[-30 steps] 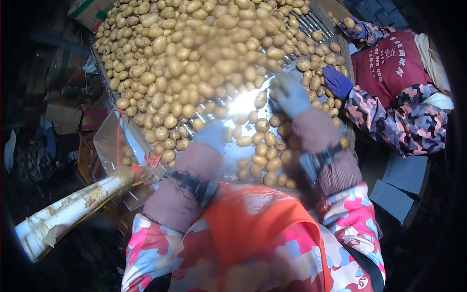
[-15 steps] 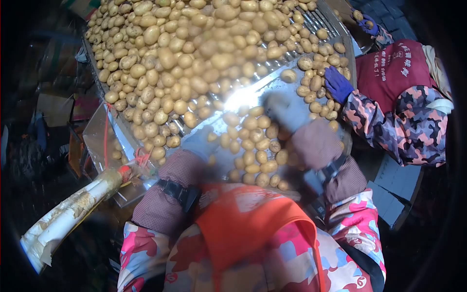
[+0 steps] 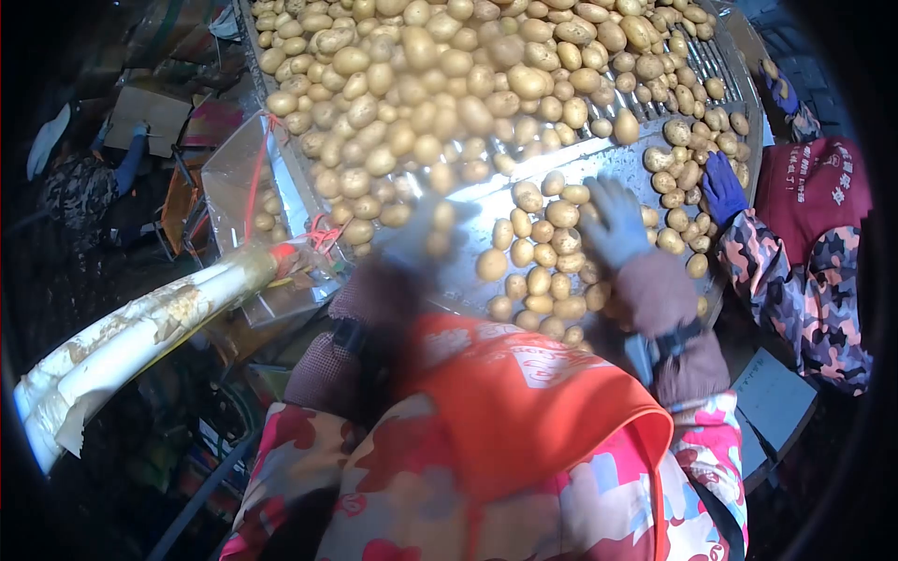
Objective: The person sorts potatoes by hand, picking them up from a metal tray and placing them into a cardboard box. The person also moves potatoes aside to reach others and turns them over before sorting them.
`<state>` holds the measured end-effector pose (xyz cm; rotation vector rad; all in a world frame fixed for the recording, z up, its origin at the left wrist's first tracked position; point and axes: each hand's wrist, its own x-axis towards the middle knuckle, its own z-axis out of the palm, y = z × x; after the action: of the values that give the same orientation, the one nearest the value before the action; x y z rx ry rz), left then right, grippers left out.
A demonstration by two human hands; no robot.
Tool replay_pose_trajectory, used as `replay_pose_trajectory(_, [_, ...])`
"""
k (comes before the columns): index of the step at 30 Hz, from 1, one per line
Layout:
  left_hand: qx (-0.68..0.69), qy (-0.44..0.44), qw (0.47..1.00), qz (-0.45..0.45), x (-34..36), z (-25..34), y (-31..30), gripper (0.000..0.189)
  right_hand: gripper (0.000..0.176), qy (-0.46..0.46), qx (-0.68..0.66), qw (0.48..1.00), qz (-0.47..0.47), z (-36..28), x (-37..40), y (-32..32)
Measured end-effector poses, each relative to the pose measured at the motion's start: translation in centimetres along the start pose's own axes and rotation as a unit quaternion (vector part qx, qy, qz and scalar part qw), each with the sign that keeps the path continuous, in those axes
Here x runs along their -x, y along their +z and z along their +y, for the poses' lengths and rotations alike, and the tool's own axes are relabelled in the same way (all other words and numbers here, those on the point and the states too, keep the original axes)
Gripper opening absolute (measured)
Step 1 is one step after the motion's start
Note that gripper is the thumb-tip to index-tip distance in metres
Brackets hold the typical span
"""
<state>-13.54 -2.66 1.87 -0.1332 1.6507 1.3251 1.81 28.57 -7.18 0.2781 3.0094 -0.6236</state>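
Observation:
My right hand (image 3: 615,224), in a grey-blue glove, rests with its fingers spread on the right side of a small group of potatoes (image 3: 541,254) on the metal tray (image 3: 477,220). At the group's left, my left hand (image 3: 426,234) is gloved alike and smeared by motion; a potato shows against it, and whether it is gripped cannot be made out. Above both hands lies a large heap of potatoes (image 3: 421,84), partly over metal rollers (image 3: 716,65).
A co-worker's purple-gloved hand (image 3: 724,187) touches more potatoes at the right. At the left are a wrapped white pipe (image 3: 150,318), a red cord (image 3: 257,178) and a clear plastic bin (image 3: 229,173). Another person (image 3: 89,201) is at the far left.
The view has shifted, so the tray appears further right. My right hand's fingers now show spread beside the potato group. A potato now shows against my left hand.

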Motion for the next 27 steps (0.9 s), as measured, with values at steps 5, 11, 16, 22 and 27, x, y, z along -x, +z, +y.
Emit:
replay_pose_trajectory(5, [-0.365, 0.217, 0.900, 0.100, -8.7, -1.6, -4.1, 0.042, 0.051, -0.054, -0.039, 0.996, 0.067, -8.4, 9.6, -1.8])
replay_pose_trajectory(11, [-0.730, 0.141, 0.666, 0.062, -6.4, 7.9, 4.0, 0.038, 0.046, -0.047, -0.029, 0.990, 0.128, -9.2, 13.5, 1.5])
replay_pose_trajectory(16, [-0.863, 0.134, 0.486, -0.034, -5.8, 8.8, 5.6, 0.035, 0.045, -0.029, -0.049, 0.992, 0.115, -8.5, 14.9, 1.0])
replay_pose_trajectory(22, [-0.845, 0.051, 0.530, 0.044, -4.1, 9.4, 7.8, 0.041, 0.043, -0.011, -0.016, 0.989, 0.145, -8.2, 18.4, 3.0])
replay_pose_trajectory(27, [-0.810, -0.015, 0.581, 0.080, -4.1, 9.6, 7.4, 0.042, 0.039, -0.018, 0.002, 0.988, 0.152, -8.0, 18.7, 3.4])
